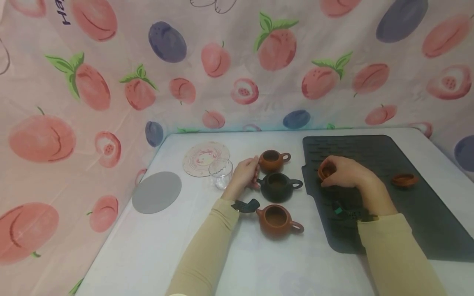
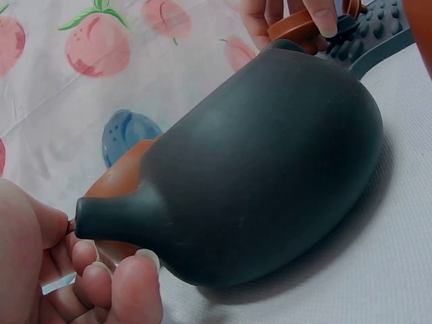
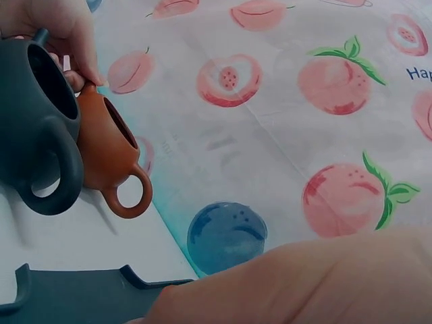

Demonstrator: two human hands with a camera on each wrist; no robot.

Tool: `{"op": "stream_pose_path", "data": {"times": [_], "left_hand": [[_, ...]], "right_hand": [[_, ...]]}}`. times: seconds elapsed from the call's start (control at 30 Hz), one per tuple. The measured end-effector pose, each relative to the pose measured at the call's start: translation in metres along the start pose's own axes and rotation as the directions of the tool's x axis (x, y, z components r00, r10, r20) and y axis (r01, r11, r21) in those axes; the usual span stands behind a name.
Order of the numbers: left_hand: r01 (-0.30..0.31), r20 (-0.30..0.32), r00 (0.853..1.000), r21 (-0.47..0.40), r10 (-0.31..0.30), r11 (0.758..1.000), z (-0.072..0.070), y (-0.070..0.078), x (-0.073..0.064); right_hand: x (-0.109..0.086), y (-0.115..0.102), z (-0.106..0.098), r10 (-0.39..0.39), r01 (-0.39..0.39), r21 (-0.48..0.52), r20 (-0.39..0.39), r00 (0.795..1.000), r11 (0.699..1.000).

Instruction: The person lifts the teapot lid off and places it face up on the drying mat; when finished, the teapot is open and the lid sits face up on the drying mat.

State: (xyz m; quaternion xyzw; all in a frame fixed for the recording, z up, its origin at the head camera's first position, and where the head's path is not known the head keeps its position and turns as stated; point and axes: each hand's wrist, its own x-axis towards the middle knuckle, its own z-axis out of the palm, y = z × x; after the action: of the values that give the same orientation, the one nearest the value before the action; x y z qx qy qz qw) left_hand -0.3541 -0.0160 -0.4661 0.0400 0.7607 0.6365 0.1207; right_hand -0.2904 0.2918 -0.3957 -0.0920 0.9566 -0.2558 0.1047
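Observation:
My left hand (image 1: 245, 172) pinches the spout tip of the farthest teapot (image 1: 272, 161), a small orange-brown one without a lid. Just in front of it stands a dark, lidless teapot (image 1: 277, 187), its spout close to my left fingers. Nearest to me is a third lidless teapot (image 1: 275, 222), reddish brown, with its handle to the right. Over the black mat (image 1: 355, 234), my right hand (image 1: 344, 170) grips a small reddish-brown lid (image 2: 295, 25) at its edge. A second brown lid (image 1: 404, 180) lies on the mat further right.
Left of the teapots stand a clear glass (image 1: 221, 174), a round patterned coaster (image 1: 201, 159) and a grey disc (image 1: 157, 192). A fruit-print cloth (image 1: 229, 41) hangs behind the white table. The mat's raised edge lies right of the teapots.

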Motion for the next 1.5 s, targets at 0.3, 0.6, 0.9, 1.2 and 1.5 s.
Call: {"op": "stream_pose_path", "data": {"times": [0.3,0.6,0.9,1.2,1.5], "left_hand": [[0.006,0.004,1.0,0.003,-0.006,1.0,0.0008,0.0004,-0.0004],[0.012,-0.002,1.0,0.003,-0.012,1.0,0.0012,0.0003,0.0],[0.011,-0.003,1.0,0.005,-0.011,1.0,0.001,0.0008,-0.0003],[0.004,-0.007,1.0,0.007,-0.004,1.0,0.0008,0.0004,0.001],[0.015,-0.002,1.0,0.007,-0.015,1.0,0.0005,-0.0009,0.0004]], "right_hand": [[0.0007,0.0041,0.0017,0.025,-0.025,-0.013,0.02,0.999,1.0],[0.0009,0.0061,0.0015,0.032,-0.032,-0.01,0.047,0.998,0.999],[0.002,0.0078,0.0024,0.032,-0.031,-0.025,0.051,0.998,0.999],[0.0021,0.0074,0.0028,0.046,-0.044,-0.028,0.052,0.998,0.999],[0.0013,0.0081,0.0051,0.043,-0.042,-0.022,0.06,0.997,0.999]]}}
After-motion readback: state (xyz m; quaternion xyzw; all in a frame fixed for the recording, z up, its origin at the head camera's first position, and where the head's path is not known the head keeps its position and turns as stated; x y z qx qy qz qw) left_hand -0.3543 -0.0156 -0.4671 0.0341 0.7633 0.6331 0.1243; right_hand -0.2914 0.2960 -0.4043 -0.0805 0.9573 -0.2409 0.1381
